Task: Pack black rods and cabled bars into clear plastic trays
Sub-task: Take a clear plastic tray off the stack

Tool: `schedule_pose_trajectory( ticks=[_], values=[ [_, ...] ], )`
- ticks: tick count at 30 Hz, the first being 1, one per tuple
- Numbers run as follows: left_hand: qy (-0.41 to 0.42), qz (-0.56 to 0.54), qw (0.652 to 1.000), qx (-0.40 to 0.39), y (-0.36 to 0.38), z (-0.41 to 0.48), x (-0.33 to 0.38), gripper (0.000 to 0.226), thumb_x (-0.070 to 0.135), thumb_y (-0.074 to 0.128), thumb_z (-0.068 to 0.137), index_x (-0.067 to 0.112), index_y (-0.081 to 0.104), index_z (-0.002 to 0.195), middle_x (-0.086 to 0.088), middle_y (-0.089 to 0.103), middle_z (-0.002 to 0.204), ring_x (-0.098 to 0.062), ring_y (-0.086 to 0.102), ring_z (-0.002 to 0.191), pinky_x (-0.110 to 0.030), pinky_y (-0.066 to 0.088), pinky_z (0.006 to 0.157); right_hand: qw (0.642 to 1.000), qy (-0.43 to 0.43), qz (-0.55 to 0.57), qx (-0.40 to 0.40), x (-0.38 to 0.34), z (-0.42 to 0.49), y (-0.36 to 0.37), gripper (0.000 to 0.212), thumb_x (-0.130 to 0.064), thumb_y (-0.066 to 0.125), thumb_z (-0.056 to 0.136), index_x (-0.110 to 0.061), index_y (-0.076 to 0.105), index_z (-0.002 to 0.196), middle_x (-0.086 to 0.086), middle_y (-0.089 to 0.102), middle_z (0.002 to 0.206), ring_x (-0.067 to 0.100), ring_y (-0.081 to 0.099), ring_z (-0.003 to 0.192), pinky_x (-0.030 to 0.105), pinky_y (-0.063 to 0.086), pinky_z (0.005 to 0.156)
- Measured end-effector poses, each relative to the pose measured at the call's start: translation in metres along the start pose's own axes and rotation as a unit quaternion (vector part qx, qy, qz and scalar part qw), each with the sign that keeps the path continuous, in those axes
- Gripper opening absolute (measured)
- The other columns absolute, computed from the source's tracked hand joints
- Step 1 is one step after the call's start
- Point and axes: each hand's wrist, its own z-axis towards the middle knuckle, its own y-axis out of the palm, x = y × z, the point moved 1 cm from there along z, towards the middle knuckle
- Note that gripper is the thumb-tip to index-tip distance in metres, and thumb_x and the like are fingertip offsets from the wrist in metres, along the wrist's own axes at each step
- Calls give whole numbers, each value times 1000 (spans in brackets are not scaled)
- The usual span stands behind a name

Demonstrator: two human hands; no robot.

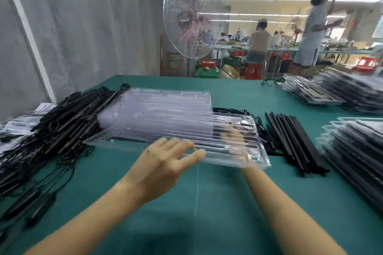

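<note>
Here, left hand [165, 161]: open, fingers straight and spread, the fingertips touching the near rim of a flat clear ribbed plastic tray [244, 157].
Right hand [232, 133]: under the tray, seen only as a blur through the plastic. Its forearm passes beneath the tray's near right corner. Whether it grips anything cannot be told.
Tray: low over the middle of the green table [207, 203], roughly level and blurred. Dark streaks show along its grooves, but what they are is unclear.
Second clear tray [165, 107]: just behind and above the tray's left part, tilted and blurred. Whether the two touch cannot be told.
Left of the tray: a heap of long black bars with thin cables [62, 122] lies on the table and reaches up to the tray's left edge.
Farther left of the tray: white printed paper sheets [18, 124], partly under the heap.
Right of the tray: a bundle of plain black rods [294, 141] lies side by side on the table, with a tangle of black cable [261, 128] between the bundle and the tray.
Farther right of the tray: a near stack of filled clear trays [356, 151] and a far stack of filled clear trays [331, 91].
Beyond the tray: a white wire-caged standing fan [190, 14] past the table's far edge, and people at work tables in the background.
</note>
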Motion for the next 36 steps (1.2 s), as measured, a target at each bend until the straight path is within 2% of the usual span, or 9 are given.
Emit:
schedule_pose_trajectory(
  ticks=[3,7,11,14,17,21,24,28,36],
  values=[
    [8,-25,1000,-17,-2,-11,35,39,-4,30,86,20,51,108,0,68,90,-17,55,64,-26,45,53,984,65,162,42,13,-24,-42,23,6,40,95,7,53,114,12,65,83,10,67,62,33,57,70],
    [32,-55,998,-22,-5,-21,75,40,1,17,94,21,50,108,0,67,86,-15,56,62,-23,46,53,909,256,323,54,29,-52,-85,27,-21,39,101,-3,51,116,22,68,83,31,68,65,31,56,54],
    [40,-69,997,-15,1,-31,103,39,-3,41,81,23,50,109,2,64,77,-11,52,57,-21,46,51,861,258,428,93,31,-66,-111,40,-33,27,103,-1,45,120,24,64,91,32,68,70,33,56,52],
    [15,-105,992,-63,5,-35,109,48,0,51,70,26,60,109,5,63,74,-9,53,55,-17,43,46,923,264,266,89,26,-68,-119,37,-24,37,101,2,42,127,31,56,112,40,59,91,41,55,71],
    [-35,-151,971,-181,4,-31,103,25,31,69,80,31,70,105,5,62,93,-9,60,74,-19,47,57,969,226,28,95,24,-66,-106,33,-3,43,94,18,44,120,23,54,81,28,51,62,30,46,56],
    [-173,-378,852,-319,13,-20,84,34,46,40,98,29,69,101,9,59,101,8,53,79,-10,40,74,932,72,-351,50,10,-66,-76,35,-14,50,90,-5,56,124,15,62,118,25,56,104,31,45,89],
    [-285,-416,830,-239,17,-12,60,31,39,43,99,26,69,86,9,68,89,1,58,67,-21,50,71,900,-32,-428,-74,17,-72,-50,44,-26,45,97,-16,42,140,8,35,150,20,30,139,34,25,114],
    [-345,-174,890,-241,35,-33,4,23,33,44,97,21,64,95,4,60,100,-17,55,97,-33,45,86,875,-48,-472,-97,32,-81,-49,41,-31,34,101,-23,40,140,0,25,155,15,21,142,32,23,114],
    [-510,-119,796,-303,68,-109,-80,37,40,48,95,30,49,131,-5,40,144,-27,33,132,-42,31,109,853,-71,-513,-56,26,-94,-64,33,-28,35,98,-20,49,128,-5,41,141,14,34,131,31,37,100]
  ],
)
